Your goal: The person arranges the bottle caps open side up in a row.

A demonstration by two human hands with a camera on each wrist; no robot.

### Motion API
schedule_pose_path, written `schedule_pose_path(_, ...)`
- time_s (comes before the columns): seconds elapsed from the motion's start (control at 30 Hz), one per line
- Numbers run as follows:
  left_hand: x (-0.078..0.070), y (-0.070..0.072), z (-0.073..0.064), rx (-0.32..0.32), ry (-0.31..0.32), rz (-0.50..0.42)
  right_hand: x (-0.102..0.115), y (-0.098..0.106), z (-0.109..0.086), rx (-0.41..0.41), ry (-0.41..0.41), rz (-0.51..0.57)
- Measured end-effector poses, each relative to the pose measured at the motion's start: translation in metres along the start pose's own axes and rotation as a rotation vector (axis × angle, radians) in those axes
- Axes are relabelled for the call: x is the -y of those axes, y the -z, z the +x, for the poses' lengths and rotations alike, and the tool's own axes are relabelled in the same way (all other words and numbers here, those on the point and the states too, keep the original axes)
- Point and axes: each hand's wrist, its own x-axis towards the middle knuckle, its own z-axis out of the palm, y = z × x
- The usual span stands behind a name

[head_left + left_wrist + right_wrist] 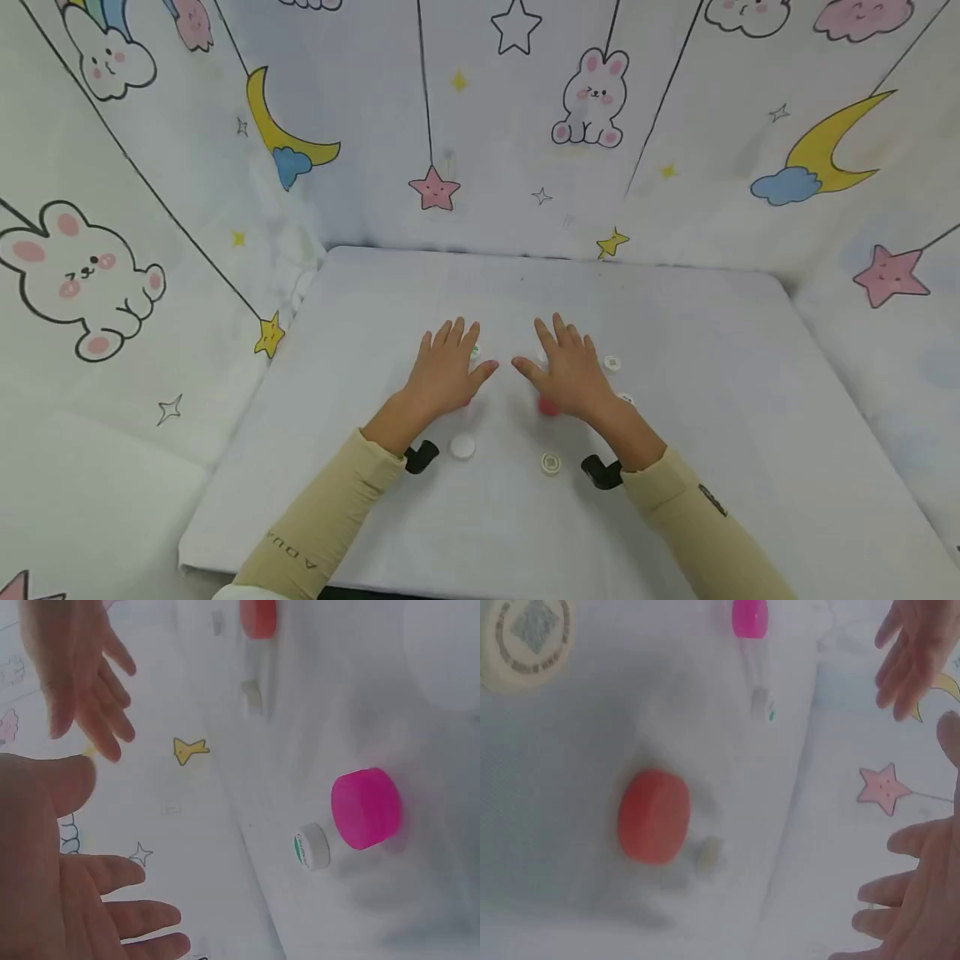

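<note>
Left hand (447, 371) and right hand (572, 375) are hovering above the tabletop (735, 400), fingers spread, holding nothing; a pink cap (366, 808) is lying below the left, a red cap (654, 817) below the right. Pinching their sides should prevent slipping.

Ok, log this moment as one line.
left hand: fingers extended, holding nothing | right hand: fingers extended, holding nothing | pink cap: on white table, nearer left hand | red cap: on table, nearer right hand

You were in a booth-like enclosure (97, 475), its white surface (712, 400) hemmed on three sides by sheeting (360, 100) printed with rabbits (596, 100), moons (813, 152) and stars (434, 189).
</note>
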Motion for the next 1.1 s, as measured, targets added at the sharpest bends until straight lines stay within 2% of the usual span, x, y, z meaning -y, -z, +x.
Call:
schedule_pose_path(0.17,0.009,-0.011,-0.027,-0.023,-0.040,-0.070,0.013,-0.019,-0.015,-0.026,0.073,-0.004)
schedule_pose_path(0.33,0.019,-0.020,-0.050,0.064,-0.001,-0.192,0.027,-0.038,-0.029,0.020,0.111,0.053)
schedule_pose_path(0.53,0.033,-0.034,-0.067,0.140,0.036,-0.247,0.043,-0.060,-0.035,0.094,0.127,0.109)
schedule_pose_path(0.67,0.039,-0.044,-0.074,0.129,0.011,-0.288,0.051,-0.074,-0.038,0.133,0.125,0.136)
schedule_pose_path(0.83,0.043,-0.055,-0.077,0.081,-0.049,-0.289,0.056,-0.086,-0.041,0.117,0.126,0.146)
schedule_pose_path(1.1,0.045,-0.061,-0.080,0.073,-0.081,-0.272,0.061,-0.095,-0.046,0.110,0.117,0.151)
